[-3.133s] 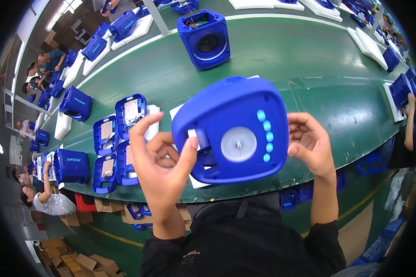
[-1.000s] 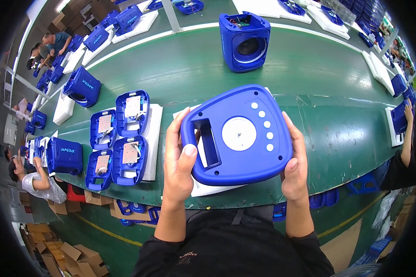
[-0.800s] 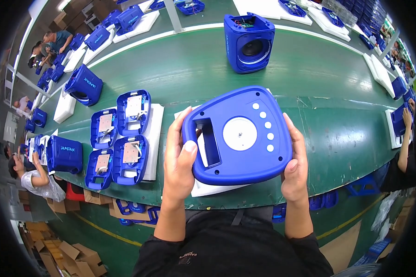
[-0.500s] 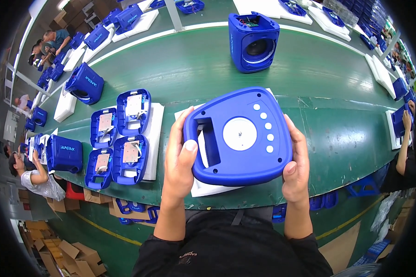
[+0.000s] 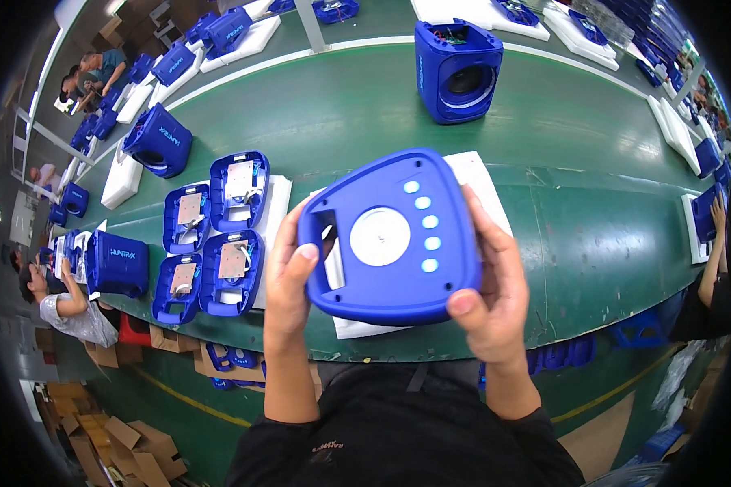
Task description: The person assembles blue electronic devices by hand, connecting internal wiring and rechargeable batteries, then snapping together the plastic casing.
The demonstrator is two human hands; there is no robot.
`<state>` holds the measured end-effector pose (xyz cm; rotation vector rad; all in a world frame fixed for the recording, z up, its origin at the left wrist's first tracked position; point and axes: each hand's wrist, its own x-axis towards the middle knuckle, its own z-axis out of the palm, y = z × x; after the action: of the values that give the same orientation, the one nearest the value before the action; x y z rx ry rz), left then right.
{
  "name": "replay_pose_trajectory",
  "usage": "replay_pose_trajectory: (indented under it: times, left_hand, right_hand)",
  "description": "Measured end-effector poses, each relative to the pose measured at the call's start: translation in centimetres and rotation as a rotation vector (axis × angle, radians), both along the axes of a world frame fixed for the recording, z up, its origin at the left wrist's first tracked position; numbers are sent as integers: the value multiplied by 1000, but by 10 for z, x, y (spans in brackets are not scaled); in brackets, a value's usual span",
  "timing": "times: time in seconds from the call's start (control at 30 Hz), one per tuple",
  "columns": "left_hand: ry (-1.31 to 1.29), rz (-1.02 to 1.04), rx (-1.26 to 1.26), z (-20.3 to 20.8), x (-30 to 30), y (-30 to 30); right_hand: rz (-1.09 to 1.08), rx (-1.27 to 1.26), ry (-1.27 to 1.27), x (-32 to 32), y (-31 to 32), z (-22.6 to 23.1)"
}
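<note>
And here it is, front and centre: a blue panel [image 5: 390,281] held in both hands over a white foam sheet [image 5: 487,180] at the middle of the bench's near edge, its face tipped up toward the wearer. Left hand [image 5: 287,280] on the left side, thumb pressed on the face beside the handle opening [image 5: 328,247], the other fingers wrapped behind, their tips hidden. Right hand [image 5: 498,304] on the other flank, thumb on the rim at the near right corner, fingers curled around the side, so both grips are closed on that one panel. Look at the face: a round white disc [image 5: 379,237], and right of it a row of five pale buttons [image 5: 430,221]. Over toward the green bench's [image 5: 601,243] left end, four blue shells [image 5: 234,261] sit grouped in two rows, pinkish plates inside, a white foam pad [image 5: 278,209] showing beside them. And up by the far edge stands a blue speaker housing [image 5: 460,77], upright, top open, black cone facing the near side!
</note>
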<state>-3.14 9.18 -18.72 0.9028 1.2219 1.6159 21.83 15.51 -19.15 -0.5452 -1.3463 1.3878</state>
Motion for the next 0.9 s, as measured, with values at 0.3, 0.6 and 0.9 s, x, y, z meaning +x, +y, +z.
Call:
replay_pose_trajectory:
  times: [0.3,0.6,0.9]
  left_hand:
    - [-117,89,-89,-15,-61,-33]
    - [-206,174,-182,-45,-87,-53]
    - [-161,129,69,-37,-81,-45]
  right_hand:
    - [-42,333,-364,-41,-40,11]
    - [-7,412,-378,-60,-47,16]
    - [-32,486,-344,-52,-36,36]
